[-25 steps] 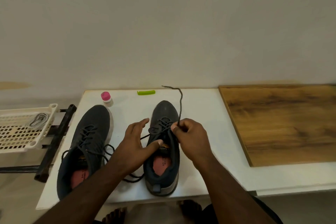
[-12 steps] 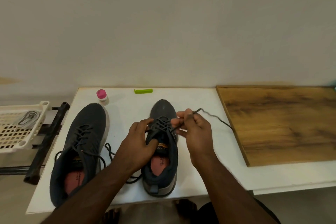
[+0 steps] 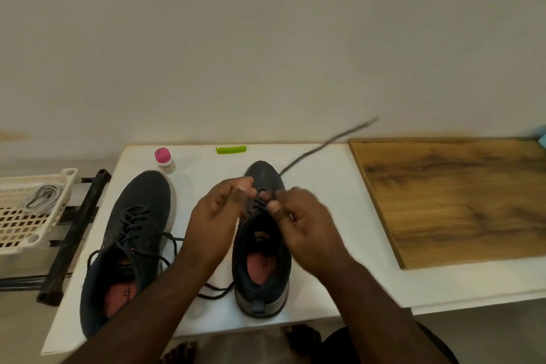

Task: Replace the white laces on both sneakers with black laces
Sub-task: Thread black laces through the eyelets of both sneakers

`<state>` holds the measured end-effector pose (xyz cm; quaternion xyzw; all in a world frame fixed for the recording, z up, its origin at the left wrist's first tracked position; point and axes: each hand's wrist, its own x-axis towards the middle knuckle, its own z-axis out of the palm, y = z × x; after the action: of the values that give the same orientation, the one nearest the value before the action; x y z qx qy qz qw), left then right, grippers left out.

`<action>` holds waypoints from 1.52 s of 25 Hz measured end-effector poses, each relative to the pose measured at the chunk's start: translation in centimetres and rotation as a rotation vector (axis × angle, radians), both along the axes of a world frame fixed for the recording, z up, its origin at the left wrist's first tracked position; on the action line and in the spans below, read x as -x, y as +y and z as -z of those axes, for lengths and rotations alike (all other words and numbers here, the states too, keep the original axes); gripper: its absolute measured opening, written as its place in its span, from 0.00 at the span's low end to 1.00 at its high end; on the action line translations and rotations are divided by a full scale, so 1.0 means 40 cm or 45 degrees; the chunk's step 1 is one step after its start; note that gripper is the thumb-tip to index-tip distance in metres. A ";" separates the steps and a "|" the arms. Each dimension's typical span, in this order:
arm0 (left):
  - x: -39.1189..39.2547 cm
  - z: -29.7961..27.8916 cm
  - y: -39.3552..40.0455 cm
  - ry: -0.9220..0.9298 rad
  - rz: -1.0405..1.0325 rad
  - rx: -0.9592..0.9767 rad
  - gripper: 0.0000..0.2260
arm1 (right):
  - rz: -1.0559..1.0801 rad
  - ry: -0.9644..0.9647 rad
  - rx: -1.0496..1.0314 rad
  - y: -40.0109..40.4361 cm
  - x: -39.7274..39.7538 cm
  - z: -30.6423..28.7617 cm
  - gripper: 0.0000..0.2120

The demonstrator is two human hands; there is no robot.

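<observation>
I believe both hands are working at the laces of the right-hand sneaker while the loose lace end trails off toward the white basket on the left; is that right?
Not quite. In the head view both hands, left and right, are at the sneaker, but the loose lace end trails up and right, toward the wooden board, away from the basket.

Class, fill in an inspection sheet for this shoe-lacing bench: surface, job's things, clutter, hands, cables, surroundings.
Surface: white table; wooden board on its right part.
Job's things: left sneaker black-laced; right sneaker being laced with a black lace; white laces in basket.
Clutter: pink-capped bottle, green clip.
Hands: left hand and right hand pinch lace at the eyelets.
Cables: nothing seen.
Surroundings: plain wall, black frame.
</observation>
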<state>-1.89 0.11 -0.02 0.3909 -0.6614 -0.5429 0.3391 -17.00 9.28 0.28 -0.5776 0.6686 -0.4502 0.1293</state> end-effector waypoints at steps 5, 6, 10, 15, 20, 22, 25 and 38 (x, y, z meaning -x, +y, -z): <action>-0.020 -0.036 -0.025 0.406 0.145 -0.646 0.17 | -0.219 0.395 -0.312 0.000 -0.006 0.011 0.13; -0.027 -0.036 -0.032 0.470 0.135 -0.737 0.16 | -0.217 0.318 -0.370 0.002 -0.007 0.009 0.13; -0.050 -0.046 -0.047 0.703 0.126 -1.013 0.13 | -0.004 0.129 -0.355 0.005 0.009 0.001 0.16; -0.001 -0.052 0.019 0.451 0.260 -0.761 0.10 | 0.018 0.074 0.027 0.006 -0.036 -0.028 0.26; 0.042 -0.037 0.087 0.013 0.223 -0.466 0.16 | -0.075 -0.122 0.093 -0.007 -0.061 -0.023 0.11; 0.029 -0.028 0.064 -0.120 0.258 -0.306 0.13 | 0.110 -0.387 -0.072 -0.008 -0.022 -0.025 0.10; -0.008 -0.014 0.008 -0.354 0.072 0.035 0.03 | 0.291 -0.228 -0.328 -0.002 0.042 -0.013 0.12; -0.036 0.019 -0.035 -0.450 0.137 -0.320 0.05 | 0.203 -0.196 -0.448 -0.021 -0.036 0.032 0.06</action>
<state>-0.44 -1.31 -0.77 0.4835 -0.6575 -0.5614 0.1371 -15.57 8.45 -1.00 -0.4554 0.7685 -0.3782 0.2429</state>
